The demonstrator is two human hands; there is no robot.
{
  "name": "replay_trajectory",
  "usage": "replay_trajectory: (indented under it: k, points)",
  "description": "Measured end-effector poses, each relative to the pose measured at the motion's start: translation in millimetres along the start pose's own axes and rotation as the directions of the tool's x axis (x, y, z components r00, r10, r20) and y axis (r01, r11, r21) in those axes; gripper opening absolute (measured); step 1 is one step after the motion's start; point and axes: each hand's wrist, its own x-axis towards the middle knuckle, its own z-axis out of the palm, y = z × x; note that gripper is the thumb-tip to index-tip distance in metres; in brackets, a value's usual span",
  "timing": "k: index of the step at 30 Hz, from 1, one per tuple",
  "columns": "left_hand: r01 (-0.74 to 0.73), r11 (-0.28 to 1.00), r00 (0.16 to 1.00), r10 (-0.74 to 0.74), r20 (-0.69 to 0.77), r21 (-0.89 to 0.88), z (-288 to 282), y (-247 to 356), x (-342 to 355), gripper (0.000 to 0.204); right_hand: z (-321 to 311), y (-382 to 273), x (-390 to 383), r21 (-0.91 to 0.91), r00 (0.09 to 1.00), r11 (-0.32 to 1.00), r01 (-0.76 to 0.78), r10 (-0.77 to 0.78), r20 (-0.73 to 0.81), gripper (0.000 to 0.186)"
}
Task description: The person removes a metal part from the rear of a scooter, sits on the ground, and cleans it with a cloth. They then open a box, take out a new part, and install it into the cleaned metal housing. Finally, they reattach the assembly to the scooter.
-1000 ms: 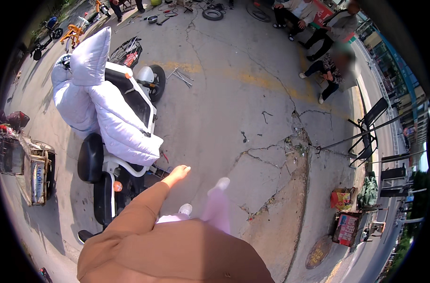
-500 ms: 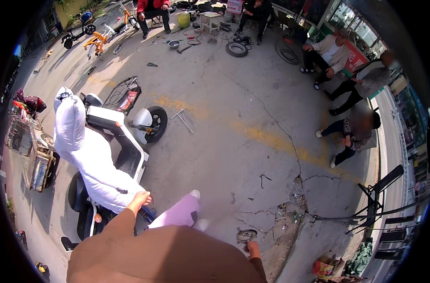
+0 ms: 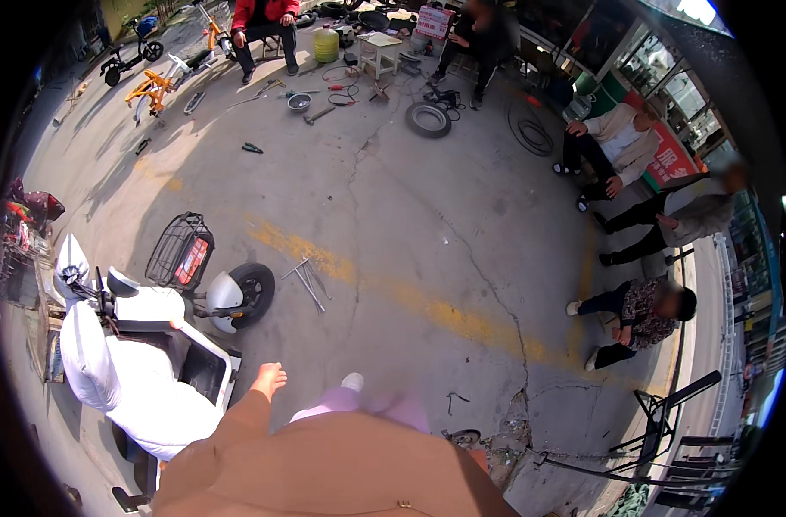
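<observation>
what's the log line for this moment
left hand: empty, beside scooter; right hand: mostly hidden, near round part; quilted cover: on scooter

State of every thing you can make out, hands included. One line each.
Left hand: empty, fingers loosely curled
Right hand: mostly hidden, grip unclear
Round part: by the right hand, partly hidden
White scooter: upright, partly covered
White padded cover: draped over the scooter
Loose tyre: lying flat
Hammer: lying on the ground
Yellow bucket: upright
Ground: cracked
</observation>
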Motion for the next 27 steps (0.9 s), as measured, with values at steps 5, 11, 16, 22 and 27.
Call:
replay_trajectory:
  k: [5,11,16,22,27]
  points:
    - [-0.38,0.901,0.904,0.314,0.289,0.21,197,237,35,0.036,-17,-43,138,-0.536,0.91,0.743,0.4,-0.391,0.137,0.029]
    - [-0.338,0.94,0.899,0.336,0.28,-0.042,325,388,40,0.034,-90,-181,246,-0.755,0.768,0.301,0.583,-0.506,0.391,0.029]
    - [-0.087,0.96,0.995,0.071,0.066,0.267,247,401,80,0.035,-109,-404,277,-0.757,0.776,0.289,0.586,-0.47,0.421,0.036]
    - [-0.055,0.916,0.975,-0.037,-0.22,-0.398,251,440,91,0.048,-163,-591,399,-0.058,0.901,0.906,0.419,-0.423,-0.092,0.034]
    - [0.145,0.908,0.901,-0.286,-0.327,-0.393,275,465,86,0.048,-191,-798,397,0.19,0.874,0.855,0.483,-0.483,-0.048,0.027]
